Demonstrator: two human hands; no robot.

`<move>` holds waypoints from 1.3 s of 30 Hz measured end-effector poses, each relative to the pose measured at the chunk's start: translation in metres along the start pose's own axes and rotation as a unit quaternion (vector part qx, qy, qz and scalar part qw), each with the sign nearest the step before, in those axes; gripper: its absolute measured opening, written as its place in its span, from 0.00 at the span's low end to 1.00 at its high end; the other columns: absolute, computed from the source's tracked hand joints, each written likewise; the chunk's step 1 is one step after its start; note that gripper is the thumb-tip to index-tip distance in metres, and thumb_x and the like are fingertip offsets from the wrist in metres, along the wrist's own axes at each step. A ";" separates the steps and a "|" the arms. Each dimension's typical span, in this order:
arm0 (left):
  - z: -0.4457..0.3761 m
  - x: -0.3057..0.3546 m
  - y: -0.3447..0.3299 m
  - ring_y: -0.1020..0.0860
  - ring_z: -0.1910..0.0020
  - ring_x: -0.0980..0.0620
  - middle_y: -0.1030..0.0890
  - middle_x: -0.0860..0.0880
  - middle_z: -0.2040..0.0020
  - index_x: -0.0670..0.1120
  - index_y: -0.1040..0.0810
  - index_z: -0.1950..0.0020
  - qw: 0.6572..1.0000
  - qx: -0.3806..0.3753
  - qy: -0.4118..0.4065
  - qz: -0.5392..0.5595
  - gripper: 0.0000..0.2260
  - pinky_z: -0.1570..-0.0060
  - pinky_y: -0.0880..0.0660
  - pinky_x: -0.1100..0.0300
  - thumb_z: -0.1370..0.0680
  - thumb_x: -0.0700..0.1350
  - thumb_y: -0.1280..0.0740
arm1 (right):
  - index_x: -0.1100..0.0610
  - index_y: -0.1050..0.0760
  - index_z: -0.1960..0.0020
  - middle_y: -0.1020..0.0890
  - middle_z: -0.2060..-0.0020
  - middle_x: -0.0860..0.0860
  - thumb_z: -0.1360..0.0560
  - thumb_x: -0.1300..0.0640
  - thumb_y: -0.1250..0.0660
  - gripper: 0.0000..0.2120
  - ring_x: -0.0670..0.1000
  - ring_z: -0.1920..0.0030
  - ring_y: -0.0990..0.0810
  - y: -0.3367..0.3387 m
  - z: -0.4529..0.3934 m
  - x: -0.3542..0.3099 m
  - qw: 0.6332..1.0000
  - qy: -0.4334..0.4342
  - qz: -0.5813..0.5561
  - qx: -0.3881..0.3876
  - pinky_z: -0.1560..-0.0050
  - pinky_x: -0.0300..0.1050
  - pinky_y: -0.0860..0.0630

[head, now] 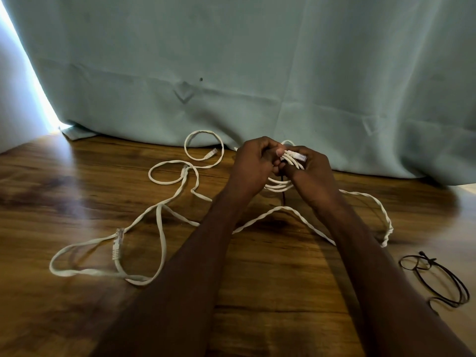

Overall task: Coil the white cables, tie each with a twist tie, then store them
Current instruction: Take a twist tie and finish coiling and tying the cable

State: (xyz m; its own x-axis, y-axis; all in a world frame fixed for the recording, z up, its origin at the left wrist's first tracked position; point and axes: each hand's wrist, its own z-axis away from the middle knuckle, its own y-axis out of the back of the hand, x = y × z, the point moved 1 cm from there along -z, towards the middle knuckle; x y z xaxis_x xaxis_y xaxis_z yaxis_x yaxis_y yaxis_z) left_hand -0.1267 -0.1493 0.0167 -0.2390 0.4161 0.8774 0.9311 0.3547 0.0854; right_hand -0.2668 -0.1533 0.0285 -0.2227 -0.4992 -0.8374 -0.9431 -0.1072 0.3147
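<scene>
left hand [253, 164] + right hand [313, 171]: both grip coiled white cable [291, 161] | loose white cables [159, 215] at 9 o'clock | black twist ties [438, 279] at 4 o'clock

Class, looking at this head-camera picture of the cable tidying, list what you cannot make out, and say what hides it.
Head view:
- Coiled white cable bundle: its middle, hidden by the left hand and right hand.
- Thin dark twist tie: upper end, behind the fingers.
- Loose white cables on the wooden table: partly under the forearms.

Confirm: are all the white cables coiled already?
No. Only the coil held by the left hand and right hand is wound; loose cables sprawl on the table.
</scene>
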 end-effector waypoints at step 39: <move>-0.003 -0.010 0.009 0.20 0.70 0.53 0.16 0.45 0.66 0.40 0.16 0.55 0.962 0.048 0.203 0.175 0.03 0.67 0.24 0.61 0.22 0.35 0.29 | 0.50 0.13 0.51 0.17 0.49 0.42 0.26 0.60 0.24 0.07 0.47 0.44 0.22 -0.012 -0.001 0.009 0.963 0.197 0.163 0.085 0.46 0.40 0.27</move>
State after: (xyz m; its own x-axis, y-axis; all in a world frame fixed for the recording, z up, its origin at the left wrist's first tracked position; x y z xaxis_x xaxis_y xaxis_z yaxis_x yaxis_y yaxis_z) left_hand -0.1146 -0.1528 0.0105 0.2300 0.1696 0.9583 0.9003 0.3368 -0.2757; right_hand -0.2575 -0.1574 0.0174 -0.4346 -0.7731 -0.4620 -0.8733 0.2363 0.4261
